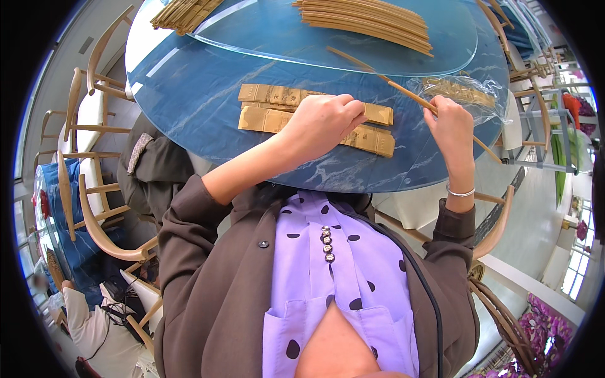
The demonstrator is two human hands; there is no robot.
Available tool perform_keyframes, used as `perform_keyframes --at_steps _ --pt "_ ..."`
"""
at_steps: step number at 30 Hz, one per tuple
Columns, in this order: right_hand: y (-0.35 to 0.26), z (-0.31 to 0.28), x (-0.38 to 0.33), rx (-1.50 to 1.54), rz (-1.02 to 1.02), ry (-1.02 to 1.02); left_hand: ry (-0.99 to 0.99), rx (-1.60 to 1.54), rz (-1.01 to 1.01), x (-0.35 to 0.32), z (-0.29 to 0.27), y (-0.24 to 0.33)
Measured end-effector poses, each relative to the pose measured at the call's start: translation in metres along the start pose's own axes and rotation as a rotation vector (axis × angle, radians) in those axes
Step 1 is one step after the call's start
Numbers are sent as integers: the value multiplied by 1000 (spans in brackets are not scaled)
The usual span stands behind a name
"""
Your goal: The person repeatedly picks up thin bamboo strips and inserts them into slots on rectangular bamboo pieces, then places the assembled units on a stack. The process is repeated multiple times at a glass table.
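While my right hand [452,129] is pinching a chopstick [409,94] aslant, my left hand [324,123], curled, hold unclear, is partly covering gold paper sleeves [373,140] lying crosswise leftward, by the table's [340,174] near edge.

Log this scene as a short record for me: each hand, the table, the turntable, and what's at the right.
Left hand: over flat tan strips; grip unclear
Right hand: holding a slender brown stick
Table: blue, marbled
Turntable: glass, bearing piled brown sticks
Table's right side: crumpled clear plastic
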State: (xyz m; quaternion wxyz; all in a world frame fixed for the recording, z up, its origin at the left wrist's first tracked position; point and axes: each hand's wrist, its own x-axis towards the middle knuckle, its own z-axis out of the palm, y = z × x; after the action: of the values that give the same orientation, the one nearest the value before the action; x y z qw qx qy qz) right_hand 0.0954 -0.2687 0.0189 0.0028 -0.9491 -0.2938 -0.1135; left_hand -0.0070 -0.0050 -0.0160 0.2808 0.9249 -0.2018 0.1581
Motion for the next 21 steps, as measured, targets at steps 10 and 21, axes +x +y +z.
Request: perform_keyframes --at_steps 10,21 --pt "-21 -74 -54 166 -46 -29 49 398 249 25 17 26" --pt "-9 -119 -61 1212 125 623 231 93 241 51 8 40"
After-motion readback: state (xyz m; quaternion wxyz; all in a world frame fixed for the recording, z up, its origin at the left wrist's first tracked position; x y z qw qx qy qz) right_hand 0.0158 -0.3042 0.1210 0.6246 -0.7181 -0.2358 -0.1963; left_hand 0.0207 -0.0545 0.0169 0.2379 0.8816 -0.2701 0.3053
